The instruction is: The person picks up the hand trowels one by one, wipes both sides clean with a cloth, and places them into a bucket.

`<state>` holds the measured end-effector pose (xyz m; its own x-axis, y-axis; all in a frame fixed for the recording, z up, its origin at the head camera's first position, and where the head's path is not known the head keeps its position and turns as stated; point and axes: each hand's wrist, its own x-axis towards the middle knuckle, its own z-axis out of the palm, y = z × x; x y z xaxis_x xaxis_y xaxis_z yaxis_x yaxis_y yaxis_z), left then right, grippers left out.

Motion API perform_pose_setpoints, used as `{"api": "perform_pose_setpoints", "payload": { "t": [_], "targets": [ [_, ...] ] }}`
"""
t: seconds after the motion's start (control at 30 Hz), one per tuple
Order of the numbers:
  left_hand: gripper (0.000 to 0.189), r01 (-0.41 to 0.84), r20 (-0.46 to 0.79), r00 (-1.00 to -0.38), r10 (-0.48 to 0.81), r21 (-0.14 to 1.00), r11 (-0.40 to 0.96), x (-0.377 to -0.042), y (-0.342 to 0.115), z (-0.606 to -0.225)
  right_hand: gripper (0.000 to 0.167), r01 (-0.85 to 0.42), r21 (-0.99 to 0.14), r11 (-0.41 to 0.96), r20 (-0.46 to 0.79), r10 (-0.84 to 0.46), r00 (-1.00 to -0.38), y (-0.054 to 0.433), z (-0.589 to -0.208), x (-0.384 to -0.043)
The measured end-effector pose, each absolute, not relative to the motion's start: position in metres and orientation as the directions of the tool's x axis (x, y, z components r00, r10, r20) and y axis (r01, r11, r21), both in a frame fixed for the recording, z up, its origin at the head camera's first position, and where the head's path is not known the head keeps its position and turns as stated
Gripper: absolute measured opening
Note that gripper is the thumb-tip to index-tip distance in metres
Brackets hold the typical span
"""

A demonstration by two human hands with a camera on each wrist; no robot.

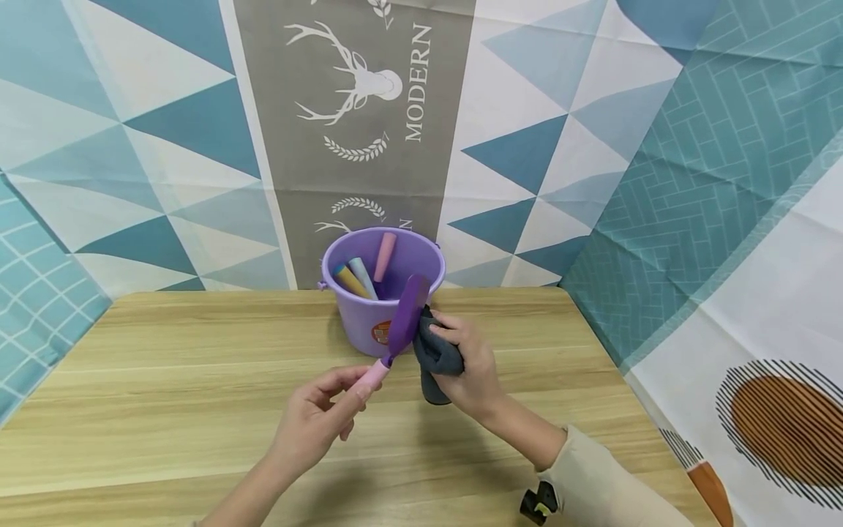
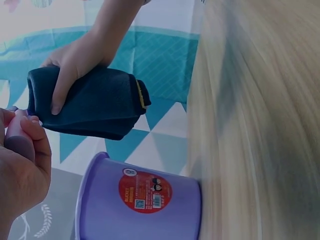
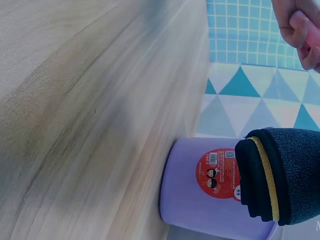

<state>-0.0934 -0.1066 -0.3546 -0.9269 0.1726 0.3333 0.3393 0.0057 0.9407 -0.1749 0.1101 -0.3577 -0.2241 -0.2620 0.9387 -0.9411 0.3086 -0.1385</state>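
My left hand (image 1: 312, 421) pinches the pink handle of a spatula (image 1: 407, 315) with a long flat purple blade, tilted up and away. In my right hand (image 1: 479, 369) is a folded dark grey cloth (image 1: 440, 353), gripped against the right side of the blade. The left wrist view shows the cloth (image 2: 90, 102) with fingers over it, hiding most of the blade. Just behind both hands stands a purple bucket (image 1: 352, 318); the blade overlaps its rim in the head view. Whether they touch cannot be told.
Inside the bucket lean a pink handle (image 1: 385, 256), a light blue handle (image 1: 364, 278) and a yellow handle with a blue end (image 1: 352, 282). The bucket stands at the back of the wooden table (image 1: 165, 380), near a patterned cloth wall (image 1: 356, 168).
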Motion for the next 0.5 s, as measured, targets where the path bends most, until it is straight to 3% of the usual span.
{"api": "perform_pose_setpoints", "payload": {
  "t": [0.27, 0.5],
  "targets": [
    [0.022, 0.368, 0.360, -0.924, 0.129, 0.929, 0.039, -0.098, -0.112, -0.350, 0.020, -0.945, 0.023, 0.325, 0.930, -0.355, -0.099, 0.110, -0.357, -0.173],
    [0.024, 0.303, 0.296, -0.952, 0.075, 0.947, 0.105, -0.101, -0.119, -0.345, 0.019, -0.938, 0.077, 0.339, 0.921, -0.386, -0.063, 0.114, -0.357, -0.173]
  ]
}}
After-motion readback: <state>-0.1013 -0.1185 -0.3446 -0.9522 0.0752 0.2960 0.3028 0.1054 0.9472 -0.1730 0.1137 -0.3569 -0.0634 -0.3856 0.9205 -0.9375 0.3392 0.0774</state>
